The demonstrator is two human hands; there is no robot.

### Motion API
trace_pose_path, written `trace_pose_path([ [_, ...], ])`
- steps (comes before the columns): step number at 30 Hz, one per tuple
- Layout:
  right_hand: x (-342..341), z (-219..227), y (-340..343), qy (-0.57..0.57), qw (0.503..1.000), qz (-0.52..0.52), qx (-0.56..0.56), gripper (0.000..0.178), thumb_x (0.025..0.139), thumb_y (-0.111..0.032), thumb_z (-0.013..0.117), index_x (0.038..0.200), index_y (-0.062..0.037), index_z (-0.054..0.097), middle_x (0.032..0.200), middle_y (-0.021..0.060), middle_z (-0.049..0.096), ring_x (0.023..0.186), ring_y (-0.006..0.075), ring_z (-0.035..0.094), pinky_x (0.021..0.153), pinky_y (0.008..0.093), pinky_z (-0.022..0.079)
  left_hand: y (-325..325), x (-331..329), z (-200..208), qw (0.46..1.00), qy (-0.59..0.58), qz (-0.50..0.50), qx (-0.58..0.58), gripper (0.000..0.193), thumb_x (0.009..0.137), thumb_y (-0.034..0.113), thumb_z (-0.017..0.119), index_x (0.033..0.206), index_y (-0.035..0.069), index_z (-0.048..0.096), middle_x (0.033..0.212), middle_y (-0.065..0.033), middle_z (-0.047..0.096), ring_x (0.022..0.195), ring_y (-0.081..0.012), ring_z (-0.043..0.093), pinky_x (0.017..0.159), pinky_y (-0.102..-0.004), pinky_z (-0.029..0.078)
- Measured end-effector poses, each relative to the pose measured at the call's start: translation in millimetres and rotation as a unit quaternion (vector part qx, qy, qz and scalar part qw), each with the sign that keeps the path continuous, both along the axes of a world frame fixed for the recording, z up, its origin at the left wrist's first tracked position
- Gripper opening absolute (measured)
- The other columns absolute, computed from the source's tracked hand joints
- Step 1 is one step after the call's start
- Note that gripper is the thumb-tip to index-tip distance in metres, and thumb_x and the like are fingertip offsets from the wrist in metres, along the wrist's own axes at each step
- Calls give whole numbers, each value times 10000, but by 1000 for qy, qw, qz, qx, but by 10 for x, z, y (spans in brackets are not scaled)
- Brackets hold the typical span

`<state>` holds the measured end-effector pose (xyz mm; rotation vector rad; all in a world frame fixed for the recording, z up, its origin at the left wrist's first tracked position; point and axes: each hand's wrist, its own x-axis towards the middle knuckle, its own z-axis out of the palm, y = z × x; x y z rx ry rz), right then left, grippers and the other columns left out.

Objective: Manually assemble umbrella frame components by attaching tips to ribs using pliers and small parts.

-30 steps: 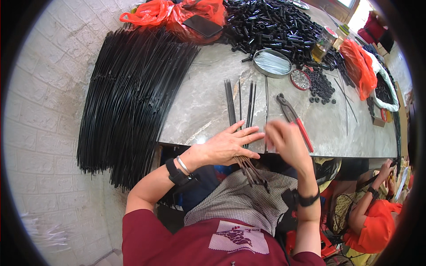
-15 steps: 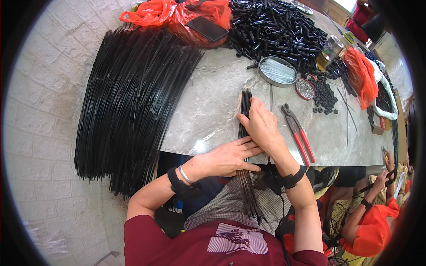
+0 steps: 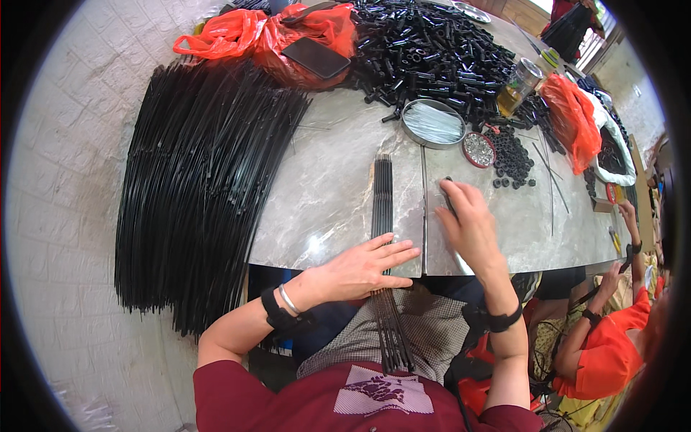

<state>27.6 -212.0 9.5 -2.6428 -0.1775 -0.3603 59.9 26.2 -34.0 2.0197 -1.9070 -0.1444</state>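
A bundle of thin black rods (image 3: 382, 201) lies side by side on the table, pointing away from me, its near part hanging over the edge above my lap. My left hand (image 3: 360, 270) rests flat across the rods at the table's edge, fingers stretched out. To the right of the bundle, my right hand (image 3: 471, 227) is closed around the dark head of a pair of cutting pliers (image 3: 449, 193). The hand and forearm hide most of the pliers, including the red handles.
A large stack of black rods (image 3: 201, 194) fills the left side. Red plastic bags (image 3: 306, 43), a phone (image 3: 317, 57) and a heap of black tubes (image 3: 432, 54) lie behind. Nearer stand a tin of clear strips (image 3: 434, 124) and a red-rimmed dish (image 3: 479, 150). A co-worker (image 3: 604, 353) sits at right.
My right hand has left the rod bundle and moved right onto the pliers. My left hand stays across the rods. The whole view has shifted slightly.
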Motion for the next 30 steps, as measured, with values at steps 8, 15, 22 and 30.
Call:
trace_pose_path([
  [8, -222, -104, -432, 31, 992, -76, -93, 309, 803, -111, 663, 1097, -37, 602, 1099, 140, 541, 1008, 326, 533, 807, 397, 482, -22, 24, -24, 1000, 19, 11, -9, 570, 777, 156, 637, 1325, 263, 520, 1517, -108, 316, 1395, -270, 318, 1150, -456, 266],
  [15, 139, 304, -486, 96, 992, -61, -56, 234, 847, -148, 615, 1054, -40, 636, 895, 149, 618, 865, 349, 610, 771, 412, 487, -34, 34, 35, 1000, 5, 0, 5, 628, 789, 152, 622, 1385, 264, 458, 1516, -132, 309, 1387, -277, 331, 1138, -461, 273],
  [22, 1327, -23, -504, -58, 996, 26, -69, 117, 821, -111, 607, 902, -46, 660, 892, 126, 625, 895, 321, 629, 753, 423, 516, -10, 3, 34, 999, 10, -3, 39, 586, 836, 193, 596, 1396, 291, 454, 1518, -104, 316, 1388, -271, 332, 1131, -464, 280],
  [30, 1689, -300, -516, -30, 979, -19, -203, 87, 728, -49, 601, 800, -21, 639, 888, 123, 618, 885, 298, 613, 724, 390, 537, -45, 30, 56, 999, 18, -1, 44, 590, 837, 177, 606, 1394, 302, 456, 1519, -91, 321, 1387, -257, 337, 1124, -461, 292],
])
